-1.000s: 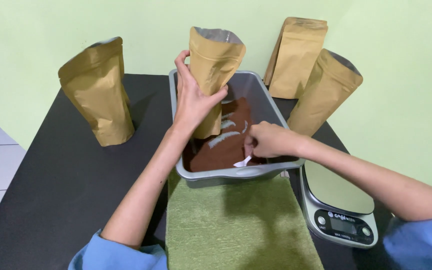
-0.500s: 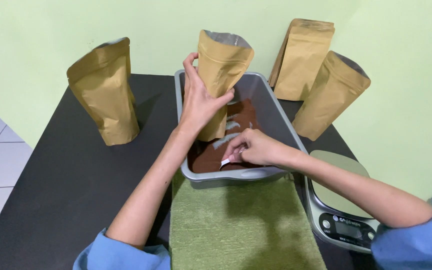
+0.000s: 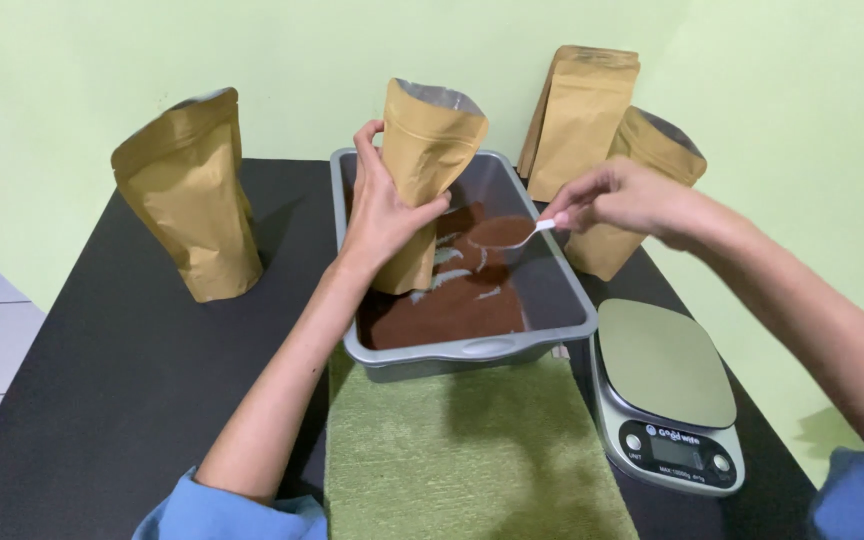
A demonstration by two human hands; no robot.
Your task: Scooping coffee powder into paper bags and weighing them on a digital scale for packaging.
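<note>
My left hand point(image 3: 380, 215) grips an open brown stand-up pouch point(image 3: 428, 150) and holds it upright inside a grey tray point(image 3: 452, 352). Dark brown powder point(image 3: 452, 310) covers the near part of the tray's bottom. My right hand point(image 3: 620, 197) pinches the handle of a small clear spoon point(image 3: 507, 235) heaped with that powder. The spoon hovers above the tray, just right of the pouch and below its open mouth.
A sealed-looking brown pouch point(image 3: 192, 195) stands at the left on the black table point(image 3: 82, 380). Two more pouches point(image 3: 580, 115) point(image 3: 642, 190) stand behind my right hand. A digital kitchen scale point(image 3: 664, 390) sits at the right front. A green mat point(image 3: 462, 450) lies before the tray.
My right hand has lifted out of the tray with a loaded spoon and moved up and right. My left hand still holds the pouch upright in the tray.
</note>
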